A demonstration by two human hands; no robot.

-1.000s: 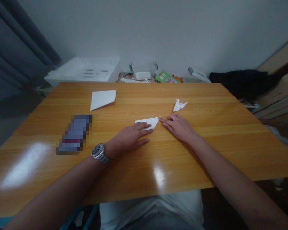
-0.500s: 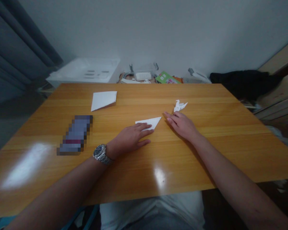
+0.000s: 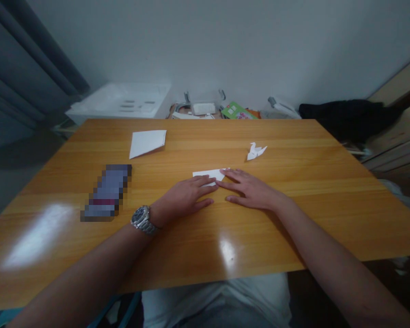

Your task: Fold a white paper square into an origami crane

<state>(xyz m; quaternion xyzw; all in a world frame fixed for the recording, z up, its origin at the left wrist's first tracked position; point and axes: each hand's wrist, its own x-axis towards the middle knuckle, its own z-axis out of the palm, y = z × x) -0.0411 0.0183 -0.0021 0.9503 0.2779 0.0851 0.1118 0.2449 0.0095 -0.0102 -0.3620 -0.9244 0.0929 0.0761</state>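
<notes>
Slab point(image 3: 107, 191): dark, blurred out, poss. a phone; flat on table point(image 3: 191, 146), off to the side, prob. in reach w/o getting in the way.
Sheet point(image 3: 148, 142): white paper, farther back; looks parked out of the way.
Watch point(image 3: 141, 216): metal, on L wrist point(image 3: 156, 215).
L hand point(image 3: 186, 193): palm down, fingers spread, no pinch; upper fingers on folded paper point(image 3: 210, 173), thumb off it, prob. acting as a weight vs. sliding.
Folded paper: white, flat mid-table, fingers on it from both sides; hard top presumably gives firm backing.
R hand point(image 3: 251, 189): fingers fanned, not gripping; fingertips at paper's R end, prob. pressing it flat; how hard, can't tell.
Bird point(image 3: 256, 151): white, folded, standing just beyond R hand, not touching; prob. there for a clear view w/o getting knocked.
</notes>
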